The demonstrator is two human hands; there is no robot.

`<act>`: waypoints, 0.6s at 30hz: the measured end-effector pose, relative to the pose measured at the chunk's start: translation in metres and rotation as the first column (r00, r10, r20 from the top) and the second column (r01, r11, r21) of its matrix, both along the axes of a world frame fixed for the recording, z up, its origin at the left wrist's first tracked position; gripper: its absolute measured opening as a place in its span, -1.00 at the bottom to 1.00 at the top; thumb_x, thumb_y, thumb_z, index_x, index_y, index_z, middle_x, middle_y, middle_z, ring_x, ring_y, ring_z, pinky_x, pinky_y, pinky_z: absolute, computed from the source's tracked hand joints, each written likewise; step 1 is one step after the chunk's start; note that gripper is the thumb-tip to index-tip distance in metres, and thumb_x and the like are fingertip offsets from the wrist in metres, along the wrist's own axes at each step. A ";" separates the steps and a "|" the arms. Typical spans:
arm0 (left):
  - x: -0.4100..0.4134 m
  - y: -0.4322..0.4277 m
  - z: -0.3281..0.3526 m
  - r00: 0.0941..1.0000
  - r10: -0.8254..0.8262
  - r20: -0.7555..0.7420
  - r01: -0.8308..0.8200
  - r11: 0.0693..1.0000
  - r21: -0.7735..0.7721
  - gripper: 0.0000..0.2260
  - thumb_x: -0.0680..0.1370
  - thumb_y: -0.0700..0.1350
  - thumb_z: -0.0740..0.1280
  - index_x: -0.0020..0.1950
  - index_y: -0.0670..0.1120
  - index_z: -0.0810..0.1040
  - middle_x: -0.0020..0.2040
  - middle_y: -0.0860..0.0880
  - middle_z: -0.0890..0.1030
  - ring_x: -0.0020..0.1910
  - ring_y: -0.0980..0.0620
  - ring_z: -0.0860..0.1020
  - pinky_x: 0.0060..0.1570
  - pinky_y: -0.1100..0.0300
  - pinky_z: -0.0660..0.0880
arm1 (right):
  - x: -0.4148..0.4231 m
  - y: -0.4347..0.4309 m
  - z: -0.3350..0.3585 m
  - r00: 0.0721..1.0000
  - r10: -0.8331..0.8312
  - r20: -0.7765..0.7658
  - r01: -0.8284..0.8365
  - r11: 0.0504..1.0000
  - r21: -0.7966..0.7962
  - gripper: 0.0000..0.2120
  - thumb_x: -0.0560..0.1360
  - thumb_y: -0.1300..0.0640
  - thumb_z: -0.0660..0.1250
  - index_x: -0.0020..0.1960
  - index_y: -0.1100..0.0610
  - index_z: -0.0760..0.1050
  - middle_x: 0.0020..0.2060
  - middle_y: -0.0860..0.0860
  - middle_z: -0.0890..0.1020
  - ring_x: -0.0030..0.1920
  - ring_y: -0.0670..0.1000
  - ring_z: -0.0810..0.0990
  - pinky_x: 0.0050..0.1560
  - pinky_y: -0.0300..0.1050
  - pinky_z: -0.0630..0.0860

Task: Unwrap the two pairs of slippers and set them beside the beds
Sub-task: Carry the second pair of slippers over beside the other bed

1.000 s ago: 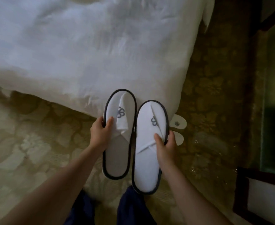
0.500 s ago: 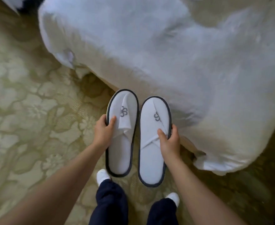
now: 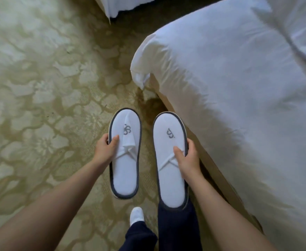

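**One pair unwrapped and in hand, not set down yet**

Two flat white terry slippers with dark piped edges and a grey logo are being carried, one per hand, no wrapping seen on either. The left slipper (image 3: 124, 153) is pinched at its outer edge by the left hand (image 3: 106, 151), thumb on top near the folded strap, other fingers tucked underneath. The right slipper (image 3: 170, 160) is gripped the same way by the right hand (image 3: 188, 160), thumb laid across the strap, fingers curled round the far rim. Both grips are closed narrow on the slippers.

The white-duveted bed (image 3: 239, 96) is the landmark here: both slippers are held up in the air just off its near corner, the right one closest to its side, the left one further out over the pale floral-patterned carpet (image 3: 40, 105). A second bed's white corner (image 3: 123, 6) is seen beyond the first, across the gap.

So unwrapping looks done for this pair. Still left: lowering them to the carpet beside the bed. The other pair can't be seen, so its status can't be told
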State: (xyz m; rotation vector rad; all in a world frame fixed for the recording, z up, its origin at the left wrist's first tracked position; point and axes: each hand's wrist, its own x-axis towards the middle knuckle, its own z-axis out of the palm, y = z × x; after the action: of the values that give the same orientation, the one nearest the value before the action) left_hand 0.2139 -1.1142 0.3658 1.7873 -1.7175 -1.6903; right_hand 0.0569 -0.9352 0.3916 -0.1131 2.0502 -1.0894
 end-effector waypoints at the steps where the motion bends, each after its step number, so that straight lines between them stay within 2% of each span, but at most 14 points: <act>1: -0.002 -0.012 0.000 1.000 0.016 -0.009 -0.016 1.000 0.010 -0.67 0.57 -0.03 0.24 0.24 -0.21 0.49 0.12 -0.18 0.60 0.06 -0.16 0.58 0.11 -0.07 0.53 | -0.006 -0.014 -0.001 1.000 0.026 -0.003 -0.026 1.000 -0.010 -0.58 0.54 0.04 0.27 0.36 0.04 0.29 0.12 0.01 0.52 -0.09 -0.15 0.54 -0.28 -0.30 0.50; 5: -0.023 -0.047 0.000 0.997 0.062 -0.036 -0.061 0.998 0.022 -0.69 0.59 -0.04 0.21 0.25 -0.17 0.45 0.06 -0.12 0.56 -0.01 -0.09 0.54 -0.03 0.06 0.48 | -0.034 -0.066 -0.007 0.997 0.081 -0.008 -0.081 0.996 -0.031 -0.58 0.54 0.06 0.26 0.38 0.05 0.29 0.04 -0.05 0.50 -0.15 -0.23 0.49 -0.37 -0.42 0.40; 8: -0.046 -0.075 -0.001 0.995 0.090 -0.041 -0.090 0.996 0.008 -0.75 0.59 -0.04 0.20 0.20 -0.13 0.46 0.02 -0.08 0.55 -0.08 -0.03 0.53 -0.17 0.15 0.46 | -0.060 -0.110 -0.015 0.996 0.088 0.018 -0.087 0.995 -0.043 -0.56 0.54 0.07 0.27 0.39 0.05 0.28 0.09 -0.02 0.51 -0.10 -0.16 0.52 -0.27 -0.32 0.45; 10: -0.060 -0.095 -0.006 0.993 0.113 -0.030 -0.112 0.993 0.019 -0.75 0.60 -0.04 0.19 0.20 -0.13 0.46 0.02 -0.09 0.56 -0.11 -0.01 0.52 -0.29 0.21 0.44 | -0.077 -0.139 -0.022 0.995 0.088 0.050 -0.086 0.995 -0.043 -0.55 0.53 0.06 0.27 0.39 0.05 0.28 0.16 0.03 0.53 0.02 -0.02 0.56 -0.08 -0.15 0.52; 12: -0.081 -0.120 -0.010 0.988 0.152 -0.022 -0.150 0.987 0.059 -0.73 0.60 -0.04 0.17 0.21 -0.15 0.46 0.04 -0.12 0.57 -0.14 0.00 0.53 -0.30 0.22 0.44 | -0.098 -0.173 -0.029 0.989 0.121 0.084 -0.119 0.993 -0.028 -0.56 0.54 0.06 0.26 0.39 0.03 0.27 0.19 0.05 0.53 0.10 0.05 0.55 0.06 0.00 0.54; 14: -0.109 -0.149 -0.016 0.985 0.175 0.008 -0.175 0.980 0.099 -0.74 0.61 -0.03 0.16 0.20 -0.14 0.45 0.05 -0.14 0.57 -0.13 -0.02 0.54 -0.25 0.14 0.47 | -0.126 -0.211 -0.036 0.978 0.178 0.112 -0.176 0.984 -0.027 -0.58 0.55 0.06 0.22 0.39 0.02 0.25 0.20 0.04 0.52 0.12 0.06 0.55 0.13 0.05 0.54; 16: -0.134 -0.173 -0.018 0.976 0.216 0.033 -0.219 0.967 0.127 -0.73 0.61 -0.02 0.14 0.22 -0.12 0.44 0.07 -0.13 0.56 -0.06 -0.08 0.54 -0.13 0.10 0.47 | -0.151 -0.244 -0.039 0.962 0.241 0.127 -0.238 0.970 -0.043 -0.57 0.57 0.08 0.19 0.41 0.02 0.24 0.17 0.00 0.51 0.08 0.00 0.53 0.06 -0.04 0.52; 18: -0.164 -0.200 -0.022 0.966 0.257 0.030 -0.259 0.958 0.124 -0.72 0.62 -0.03 0.13 0.25 -0.14 0.43 0.07 -0.12 0.55 -0.05 -0.07 0.53 -0.11 0.10 0.46 | -0.176 -0.278 -0.045 0.951 0.280 0.132 -0.273 0.959 -0.073 -0.58 0.57 0.10 0.18 0.42 0.01 0.23 0.17 -0.01 0.51 0.07 -0.02 0.52 0.03 -0.11 0.48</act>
State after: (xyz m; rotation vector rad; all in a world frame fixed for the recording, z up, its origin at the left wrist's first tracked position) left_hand 0.0501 -1.3144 0.3438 1.9811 -1.3356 -1.7098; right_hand -0.1192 -1.2133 0.3470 -0.3318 1.8145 -0.9495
